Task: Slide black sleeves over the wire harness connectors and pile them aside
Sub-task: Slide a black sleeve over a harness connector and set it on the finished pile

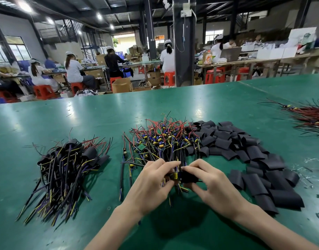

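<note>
Glossy smooth green table [83, 123], matt black sleeves [274, 181], plastic-coated wires [162, 139]

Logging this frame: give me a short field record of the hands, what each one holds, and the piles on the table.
surface: green table
left hand: grips a wire harness near its yellow component
right hand: pinches a black sleeve at that harness end
left pile: sleeved harnesses
middle pile: bare harnesses
right pile: loose sleeves
far right: red and black wire bundle
sleeve progress: cannot tell how far on
</note>
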Available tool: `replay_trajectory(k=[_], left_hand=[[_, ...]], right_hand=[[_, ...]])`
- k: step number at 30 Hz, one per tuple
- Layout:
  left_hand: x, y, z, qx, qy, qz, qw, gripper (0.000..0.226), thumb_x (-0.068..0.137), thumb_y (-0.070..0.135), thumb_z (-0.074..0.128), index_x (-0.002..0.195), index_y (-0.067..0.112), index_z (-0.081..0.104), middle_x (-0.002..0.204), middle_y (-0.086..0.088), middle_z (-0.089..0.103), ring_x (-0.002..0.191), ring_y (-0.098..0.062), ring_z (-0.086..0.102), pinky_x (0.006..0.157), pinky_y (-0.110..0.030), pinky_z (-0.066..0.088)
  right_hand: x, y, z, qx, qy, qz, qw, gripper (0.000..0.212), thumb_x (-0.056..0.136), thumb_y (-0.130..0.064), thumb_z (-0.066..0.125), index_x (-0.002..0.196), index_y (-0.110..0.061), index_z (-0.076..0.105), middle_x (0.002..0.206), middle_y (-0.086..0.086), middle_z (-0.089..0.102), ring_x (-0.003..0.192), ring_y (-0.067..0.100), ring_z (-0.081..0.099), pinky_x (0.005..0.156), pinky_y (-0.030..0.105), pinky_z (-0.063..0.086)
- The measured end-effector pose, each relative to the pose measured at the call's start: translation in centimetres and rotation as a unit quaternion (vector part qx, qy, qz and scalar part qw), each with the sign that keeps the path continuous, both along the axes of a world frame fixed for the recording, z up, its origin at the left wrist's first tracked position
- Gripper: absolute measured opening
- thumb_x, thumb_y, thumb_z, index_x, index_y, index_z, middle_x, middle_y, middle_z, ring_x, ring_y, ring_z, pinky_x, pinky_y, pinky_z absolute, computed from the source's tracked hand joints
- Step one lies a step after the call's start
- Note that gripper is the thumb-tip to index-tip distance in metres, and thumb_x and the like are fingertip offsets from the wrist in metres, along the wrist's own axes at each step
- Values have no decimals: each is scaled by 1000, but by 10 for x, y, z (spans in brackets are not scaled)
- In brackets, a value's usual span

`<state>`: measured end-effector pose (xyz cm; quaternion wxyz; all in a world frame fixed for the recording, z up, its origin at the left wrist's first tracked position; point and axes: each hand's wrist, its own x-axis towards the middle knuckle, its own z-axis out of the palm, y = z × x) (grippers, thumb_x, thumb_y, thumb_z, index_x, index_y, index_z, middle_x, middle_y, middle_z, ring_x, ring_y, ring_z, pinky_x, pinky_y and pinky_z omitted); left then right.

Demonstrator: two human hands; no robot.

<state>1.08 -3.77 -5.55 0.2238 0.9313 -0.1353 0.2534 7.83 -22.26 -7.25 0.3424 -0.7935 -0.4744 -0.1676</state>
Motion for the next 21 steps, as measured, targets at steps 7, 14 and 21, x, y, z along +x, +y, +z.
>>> replay_trajectory(k=[7, 14, 21], left_hand=[[-1, -7, -5, 13, -7, -4, 1000, 54, 77, 3, 70, 128, 17, 59, 89, 3, 60, 81, -20, 55, 81, -23, 39], [-1, 0, -4, -49, 37, -58, 996, 64, 80, 23, 67, 139, 29, 43, 104, 16, 55, 98, -9, 55, 93, -26, 43], [4, 19, 2, -144, 126, -24, 981, 24, 91, 37, 49, 109, 28, 63, 102, 14, 63, 99, -4, 57, 87, -25, 45]], right_hand=[[-4, -1, 2, -71, -80, -6, 994, 38, 77, -5, 73, 113, -5, 63, 98, 5, 57, 77, 24, 59, 71, 32, 49], [-2, -2, 0, -47, -18, -11, 999, 33, 84, -10, 65, 117, -8, 60, 104, 2, 53, 88, 24, 59, 76, 39, 50], [-2, -1, 1, -14, 5, -29, 999, 27, 84, -15, 68, 110, -14, 61, 101, -7, 52, 87, 16, 57, 75, 37, 50]])
